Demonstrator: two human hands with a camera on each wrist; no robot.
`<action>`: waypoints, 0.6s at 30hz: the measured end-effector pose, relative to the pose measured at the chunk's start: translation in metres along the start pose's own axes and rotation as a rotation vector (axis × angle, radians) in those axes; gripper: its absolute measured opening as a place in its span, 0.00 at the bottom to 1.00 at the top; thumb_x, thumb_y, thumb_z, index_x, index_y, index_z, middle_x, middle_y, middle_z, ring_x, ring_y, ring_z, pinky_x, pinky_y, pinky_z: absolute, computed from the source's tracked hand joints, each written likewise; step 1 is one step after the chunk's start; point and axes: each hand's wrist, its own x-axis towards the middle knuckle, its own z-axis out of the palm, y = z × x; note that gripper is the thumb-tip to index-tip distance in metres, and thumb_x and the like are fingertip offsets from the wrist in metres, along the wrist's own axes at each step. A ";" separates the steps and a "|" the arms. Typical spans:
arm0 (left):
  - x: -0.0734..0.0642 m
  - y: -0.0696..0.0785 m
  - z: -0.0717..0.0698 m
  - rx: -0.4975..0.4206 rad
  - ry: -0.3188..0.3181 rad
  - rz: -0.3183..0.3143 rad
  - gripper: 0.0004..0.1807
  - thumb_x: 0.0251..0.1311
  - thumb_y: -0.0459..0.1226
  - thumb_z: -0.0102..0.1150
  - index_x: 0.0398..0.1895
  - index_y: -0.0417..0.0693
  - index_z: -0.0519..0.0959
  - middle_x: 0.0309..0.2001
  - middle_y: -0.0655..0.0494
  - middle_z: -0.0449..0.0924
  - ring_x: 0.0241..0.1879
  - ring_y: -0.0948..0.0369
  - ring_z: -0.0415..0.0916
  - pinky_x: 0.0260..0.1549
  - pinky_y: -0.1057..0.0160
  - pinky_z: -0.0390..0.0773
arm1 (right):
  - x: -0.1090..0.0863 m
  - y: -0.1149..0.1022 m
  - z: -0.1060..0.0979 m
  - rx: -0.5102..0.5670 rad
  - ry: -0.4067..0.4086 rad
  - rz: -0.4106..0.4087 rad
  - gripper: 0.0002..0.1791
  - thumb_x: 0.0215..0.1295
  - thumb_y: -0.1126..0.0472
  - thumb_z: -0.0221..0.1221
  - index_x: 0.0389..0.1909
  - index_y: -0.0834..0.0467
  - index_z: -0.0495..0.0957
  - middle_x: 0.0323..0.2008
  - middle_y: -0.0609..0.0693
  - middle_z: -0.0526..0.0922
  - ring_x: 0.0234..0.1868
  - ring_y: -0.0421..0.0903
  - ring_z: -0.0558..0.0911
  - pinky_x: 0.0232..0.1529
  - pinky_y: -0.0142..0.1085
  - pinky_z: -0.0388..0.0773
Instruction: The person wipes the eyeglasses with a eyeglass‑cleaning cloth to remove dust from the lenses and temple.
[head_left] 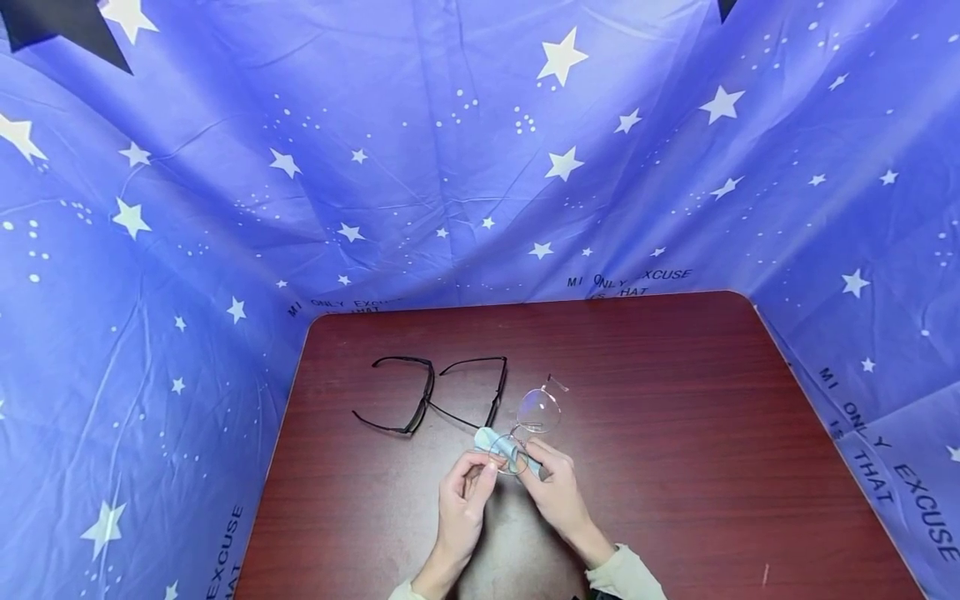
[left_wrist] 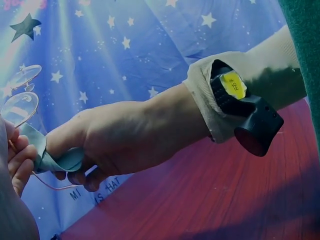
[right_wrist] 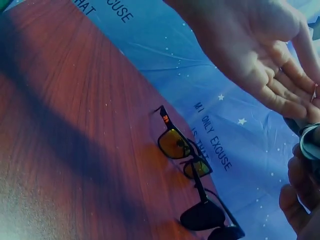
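Note:
A pair of thin-rimmed clear eyeglasses (head_left: 538,411) is held over the table between both hands, one lens toward the far side and the other among the fingers. My left hand (head_left: 463,498) pinches the near rim with thumb and fingertips. With my right hand (head_left: 558,492) I grip a light blue cloth (head_left: 491,439) folded about the near lens. In the left wrist view the cloth (left_wrist: 46,150) wraps round the right thumb, and a thin temple arm sticks out below it. The right wrist view shows part of the cloth (right_wrist: 311,145) at its right edge, between the hands.
Two pairs of black-framed glasses lie unfolded on the reddish-brown wooden table (head_left: 675,417), left of and beyond the hands: dark sunglasses (head_left: 418,414) and a second pair (head_left: 495,400) beside them. A blue star-printed curtain (head_left: 450,167) surrounds the table's far side and both flanks.

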 end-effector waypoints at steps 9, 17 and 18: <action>-0.001 0.004 0.001 0.002 -0.014 -0.029 0.06 0.70 0.22 0.50 0.40 0.20 0.73 0.41 0.48 0.85 0.45 0.64 0.84 0.50 0.71 0.80 | 0.000 0.031 -0.012 -0.224 0.074 0.122 0.12 0.57 0.78 0.66 0.40 0.64 0.88 0.34 0.52 0.89 0.33 0.34 0.80 0.34 0.30 0.79; -0.001 0.004 0.003 0.000 0.007 -0.037 0.07 0.70 0.22 0.49 0.40 0.19 0.72 0.42 0.59 0.85 0.45 0.67 0.82 0.50 0.71 0.79 | 0.001 0.036 -0.026 -0.268 0.154 0.203 0.11 0.60 0.75 0.66 0.40 0.60 0.88 0.28 0.46 0.85 0.27 0.33 0.73 0.27 0.25 0.70; -0.001 0.003 0.002 0.000 0.012 -0.023 0.07 0.70 0.22 0.48 0.40 0.18 0.72 0.42 0.59 0.85 0.45 0.67 0.82 0.50 0.71 0.79 | 0.001 0.036 -0.027 -0.271 0.171 0.205 0.11 0.60 0.75 0.67 0.41 0.60 0.88 0.28 0.45 0.84 0.26 0.33 0.72 0.27 0.25 0.69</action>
